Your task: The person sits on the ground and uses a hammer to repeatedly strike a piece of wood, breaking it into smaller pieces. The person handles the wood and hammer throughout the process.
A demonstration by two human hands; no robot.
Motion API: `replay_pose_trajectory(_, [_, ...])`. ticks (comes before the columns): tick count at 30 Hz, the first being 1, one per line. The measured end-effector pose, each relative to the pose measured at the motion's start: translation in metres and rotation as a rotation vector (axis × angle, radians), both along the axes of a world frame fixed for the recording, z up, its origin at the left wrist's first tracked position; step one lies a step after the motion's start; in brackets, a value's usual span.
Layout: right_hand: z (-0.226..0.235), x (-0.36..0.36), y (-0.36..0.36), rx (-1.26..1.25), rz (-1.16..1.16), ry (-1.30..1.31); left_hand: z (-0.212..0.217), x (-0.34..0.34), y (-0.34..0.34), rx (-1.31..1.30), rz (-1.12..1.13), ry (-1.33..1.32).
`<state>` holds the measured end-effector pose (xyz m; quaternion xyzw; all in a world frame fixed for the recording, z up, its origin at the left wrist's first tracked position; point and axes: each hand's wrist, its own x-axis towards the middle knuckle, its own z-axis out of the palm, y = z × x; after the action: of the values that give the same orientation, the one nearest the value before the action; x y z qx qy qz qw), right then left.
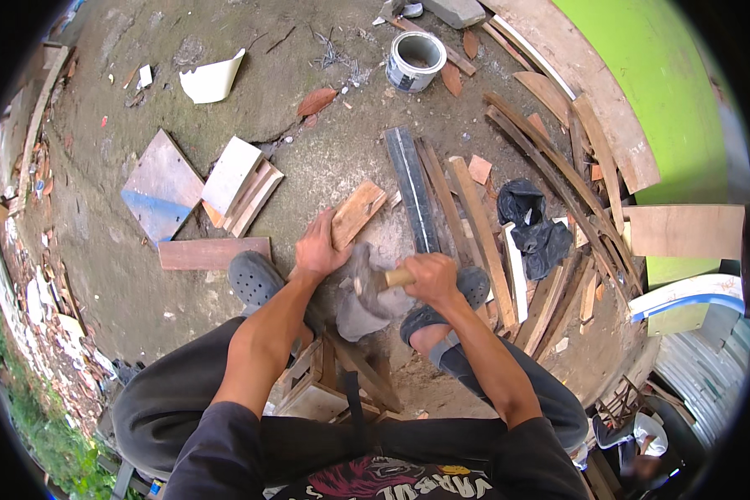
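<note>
Block (361, 212) is orange-brown, with straight edges and some darker marks along its upper face; its near part is hidden by the left hand (319, 246). It lies at a slant between the two shoes and a little ahead of them, its visible end toward the upper right. The left hand is clamped on this near part. The right hand (432, 279) is closed firmly around the pale handle of the hammer (372, 282), whose head looks blurred above a grey stone (360, 315). Whether they touch, I cannot tell.
</note>
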<state>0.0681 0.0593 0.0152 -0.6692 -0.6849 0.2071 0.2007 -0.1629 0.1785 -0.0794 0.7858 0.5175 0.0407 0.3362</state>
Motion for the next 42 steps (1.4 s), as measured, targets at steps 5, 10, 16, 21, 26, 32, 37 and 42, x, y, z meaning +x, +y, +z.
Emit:
replay_pose_trajectory(5, [-0.026, 0.005, 0.020, -0.419, -0.306, -0.182, 0.004, 0.005, 0.002, 0.045, -0.035, -0.019])
replay_pose_trajectory(10, [-0.012, 0.034, 0.004, -0.181, -0.185, -0.077, 0.007, 0.006, 0.004, -0.001, -0.025, -0.014])
replay_pose_trajectory(16, [-0.022, 0.017, 0.023, -0.289, 0.019, -0.127, 0.004, 0.004, 0.003, 0.021, -0.028, -0.046])
replay_pose_trajectory(21, [-0.010, -0.008, 0.022, -0.080, -0.019, -0.020, -0.003, 0.000, 0.004, 0.042, -0.017, -0.015])
replay_pose_trajectory(26, [-0.026, 0.013, 0.016, -0.101, 0.148, -0.092, 0.008, 0.008, 0.004, -0.017, -0.016, -0.018])
replay_pose_trajectory(32, [-0.018, 0.002, 0.021, 0.014, 0.113, -0.029, -0.002, -0.001, 0.001, 0.029, -0.021, -0.028])
replay_pose_trajectory(37, [-0.050, 0.024, 0.026, -0.230, -0.103, -0.167, 0.003, 0.004, -0.004, 0.045, -0.022, -0.020])
replay_pose_trajectory(42, [-0.005, 0.052, 0.055, -0.015, -0.059, -0.084, 0.008, 0.005, 0.002, 0.060, -0.027, 0.012])
